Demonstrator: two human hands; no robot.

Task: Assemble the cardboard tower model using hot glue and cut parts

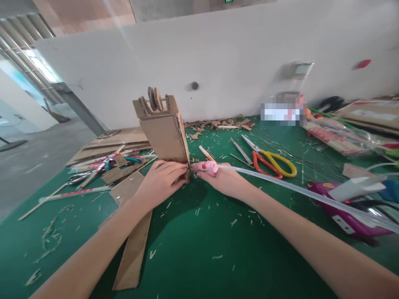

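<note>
A tall cardboard box structure (163, 135) stands upright on the table, with cardboard discs (155, 99) on a thin stick across its top. My left hand (165, 178) grips the structure's lower front edge, its fingers closed on the cardboard. Just to the right, my right hand (222, 178) is wrapped round a pink hot glue gun (210, 167), whose nozzle end is close to the lower corner of the box. From the back of the gun a long translucent glue stick (280, 182) runs to the right. Whether the nozzle touches the cardboard is hidden.
Orange-and-yellow-handled scissors (269, 162) and a blade (241, 150) lie beyond my right hand. A purple power strip (339, 207) sits at right. Cardboard strips (134, 249) and wooden sticks (77, 193) are at left. Scraps (218, 124) line the white wall (224, 66) behind the green table (202, 249).
</note>
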